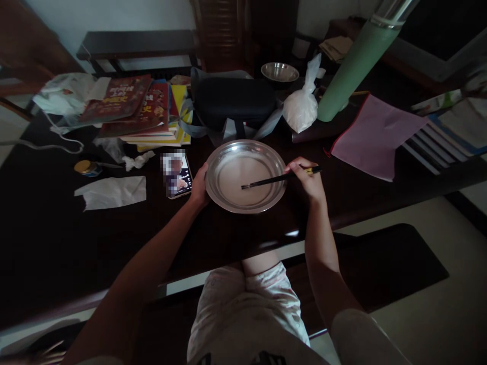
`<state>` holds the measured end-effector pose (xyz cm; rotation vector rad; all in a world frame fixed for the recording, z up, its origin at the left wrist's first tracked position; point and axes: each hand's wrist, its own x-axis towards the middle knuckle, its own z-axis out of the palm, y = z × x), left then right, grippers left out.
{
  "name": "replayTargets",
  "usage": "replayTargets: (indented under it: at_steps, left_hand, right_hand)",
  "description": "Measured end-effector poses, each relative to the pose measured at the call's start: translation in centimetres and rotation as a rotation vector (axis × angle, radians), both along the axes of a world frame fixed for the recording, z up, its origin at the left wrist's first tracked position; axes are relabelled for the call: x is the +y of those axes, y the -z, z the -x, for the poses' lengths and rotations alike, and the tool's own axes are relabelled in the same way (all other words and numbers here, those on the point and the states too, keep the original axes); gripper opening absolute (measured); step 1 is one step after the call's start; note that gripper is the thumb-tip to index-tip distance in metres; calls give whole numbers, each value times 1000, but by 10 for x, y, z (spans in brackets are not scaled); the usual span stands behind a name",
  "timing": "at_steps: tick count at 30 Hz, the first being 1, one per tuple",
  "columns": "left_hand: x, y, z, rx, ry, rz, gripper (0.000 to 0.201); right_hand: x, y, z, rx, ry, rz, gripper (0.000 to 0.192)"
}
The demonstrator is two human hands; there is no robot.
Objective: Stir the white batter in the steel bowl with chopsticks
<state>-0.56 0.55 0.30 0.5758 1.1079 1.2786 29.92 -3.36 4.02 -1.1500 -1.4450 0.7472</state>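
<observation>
Bowl: the metal bowl (213,177) sits in front of you on the dark table (243,235), a pale layer (239,170) covering its bottom.
Left hand: your left hand (199,186) grips the bowl's left side, thumb near the rim; you cannot tell how the hidden fingers lie.
Right hand: your right hand (305,177), at the bowl's right, has its fingers closed around the black chopsticks (270,180).
Chopsticks: they slant over the bowl's right rim, tips at the pale layer.
Phone: the phone (185,183) lies just left of the bowl, beside your left hand, screen lit.
Behind the bowl: a black case (236,96); a knotted bag of white powder (300,111) is behind and to the right.
Books: a stack (154,109) lies behind the bowl to the left.
</observation>
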Motion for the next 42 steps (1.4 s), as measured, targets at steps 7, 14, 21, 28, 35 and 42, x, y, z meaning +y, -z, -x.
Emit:
replayTargets:
  at_steps: [7,14,21,28,35,42]
  left_hand:
    - [1,3,0,0,-21,-3,31]
    - [0,0,-2,-5,-10,-20,27]
    - [0,2,-1,16,-25,-1,28]
    - [0,-1,-1,19,-15,-6,26]
    - [0,2,0,32,-12,-36,32]
    - [-1,0,-2,23,-18,-29,32]
  right_hand:
    - [0,1,-2,29,93,-34,47]
    - [0,-1,0,-37,-36,-24,45]
    - [0,0,-3,-1,0,-9,46]
    - [0,1,-3,20,102,-27,47]
    - [1,0,-1,-36,-12,-27,44]
    - [0,0,-1,-26,-42,-10,44]
